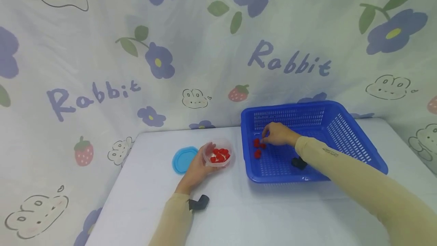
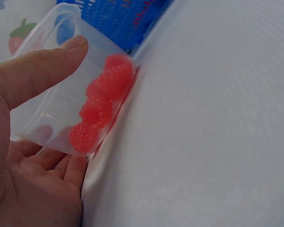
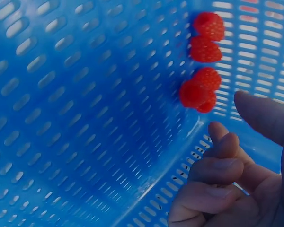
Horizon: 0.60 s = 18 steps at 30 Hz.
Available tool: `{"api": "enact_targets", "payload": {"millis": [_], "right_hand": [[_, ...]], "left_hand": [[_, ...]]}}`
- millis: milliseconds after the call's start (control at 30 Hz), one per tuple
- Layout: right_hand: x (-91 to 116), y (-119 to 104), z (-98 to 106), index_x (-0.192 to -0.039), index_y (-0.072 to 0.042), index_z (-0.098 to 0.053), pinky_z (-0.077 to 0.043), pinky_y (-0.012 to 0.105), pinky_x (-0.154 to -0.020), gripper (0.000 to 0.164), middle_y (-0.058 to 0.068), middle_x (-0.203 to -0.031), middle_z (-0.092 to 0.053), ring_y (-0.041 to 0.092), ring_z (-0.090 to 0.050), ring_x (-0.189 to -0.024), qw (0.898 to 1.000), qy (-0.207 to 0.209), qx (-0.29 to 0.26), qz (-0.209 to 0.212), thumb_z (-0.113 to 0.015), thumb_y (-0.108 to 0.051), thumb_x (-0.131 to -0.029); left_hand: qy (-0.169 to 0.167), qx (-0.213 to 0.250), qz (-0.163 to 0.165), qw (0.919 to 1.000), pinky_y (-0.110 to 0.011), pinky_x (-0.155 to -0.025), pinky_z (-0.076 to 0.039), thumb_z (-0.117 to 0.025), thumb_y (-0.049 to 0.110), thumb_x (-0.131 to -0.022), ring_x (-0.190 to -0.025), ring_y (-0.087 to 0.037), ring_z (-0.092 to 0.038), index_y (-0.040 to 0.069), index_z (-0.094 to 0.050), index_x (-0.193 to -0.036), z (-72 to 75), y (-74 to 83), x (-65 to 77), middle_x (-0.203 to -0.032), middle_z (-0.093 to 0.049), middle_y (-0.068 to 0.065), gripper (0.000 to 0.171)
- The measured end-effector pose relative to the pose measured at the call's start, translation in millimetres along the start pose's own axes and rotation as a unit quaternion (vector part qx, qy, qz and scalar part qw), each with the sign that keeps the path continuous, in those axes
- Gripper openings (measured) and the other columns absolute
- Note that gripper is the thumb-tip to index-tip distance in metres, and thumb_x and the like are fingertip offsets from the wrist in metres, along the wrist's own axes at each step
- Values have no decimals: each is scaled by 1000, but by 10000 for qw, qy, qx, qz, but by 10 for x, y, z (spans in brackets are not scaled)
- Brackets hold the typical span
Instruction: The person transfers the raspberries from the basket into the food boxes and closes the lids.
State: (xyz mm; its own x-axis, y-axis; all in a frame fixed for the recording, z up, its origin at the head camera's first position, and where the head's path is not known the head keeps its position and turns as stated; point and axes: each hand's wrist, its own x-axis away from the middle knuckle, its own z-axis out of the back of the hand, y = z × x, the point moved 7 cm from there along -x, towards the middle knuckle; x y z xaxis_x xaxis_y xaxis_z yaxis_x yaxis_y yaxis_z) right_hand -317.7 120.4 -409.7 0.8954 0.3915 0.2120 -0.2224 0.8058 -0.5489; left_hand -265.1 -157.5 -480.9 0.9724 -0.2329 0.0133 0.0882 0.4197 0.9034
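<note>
My left hand [image 1: 196, 171] grips a clear plastic tub [image 2: 97, 45], thumb on one side and fingers around the other. Several red raspberries [image 2: 97, 109] lie at the bottom of the tub, which stands on the white table. Inside the blue basket [image 1: 250, 166], my right hand [image 1: 276, 134] hangs over a few more raspberries [image 3: 206, 48] near the left wall. In the right wrist view the thumb and loosely bent fingers [image 3: 217, 168] are apart, with no berry between them; the berries sit just beyond the fingertips.
A light-blue round lid [image 1: 184, 160] lies on the table [image 1: 235, 215] behind the left hand. The basket's raised, slotted walls surround the right hand. A patterned curtain [image 1: 205, 48] hangs along the table's back edge. Black camera mounts [image 1: 199, 203] are on the wrists.
</note>
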Motion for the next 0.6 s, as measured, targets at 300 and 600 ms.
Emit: {"api": "enact_targets", "payload": {"millis": [300, 600], "right_hand": [[-63, 8, -87, -88, -5, -66, -47, 29, -64, 21, 3, -83, -63, 16, -54, -71, 9993, -244, 292, 30, -71, -24, -80], [-120, 40, -189, -77, -9, -65, -44, 25, -58, 19, 0, -74, -60, 14, -53, -66, 9977, -338, 580, 98, -74, -26, -77]], "left_hand": [[10, 1, 8, 10000, -48, -98, -40, -81, 38, -68, -130, -17, -34, 28, -30, -143, 2, 6, 8, -139, -43, 8, 91], [-46, -3, 165, 9999, -47, -100, -38, -81, 34, -69, -131, -15, -33, 32, -30, -142, 1, -12, -13, -139, -43, 11, 89]]}}
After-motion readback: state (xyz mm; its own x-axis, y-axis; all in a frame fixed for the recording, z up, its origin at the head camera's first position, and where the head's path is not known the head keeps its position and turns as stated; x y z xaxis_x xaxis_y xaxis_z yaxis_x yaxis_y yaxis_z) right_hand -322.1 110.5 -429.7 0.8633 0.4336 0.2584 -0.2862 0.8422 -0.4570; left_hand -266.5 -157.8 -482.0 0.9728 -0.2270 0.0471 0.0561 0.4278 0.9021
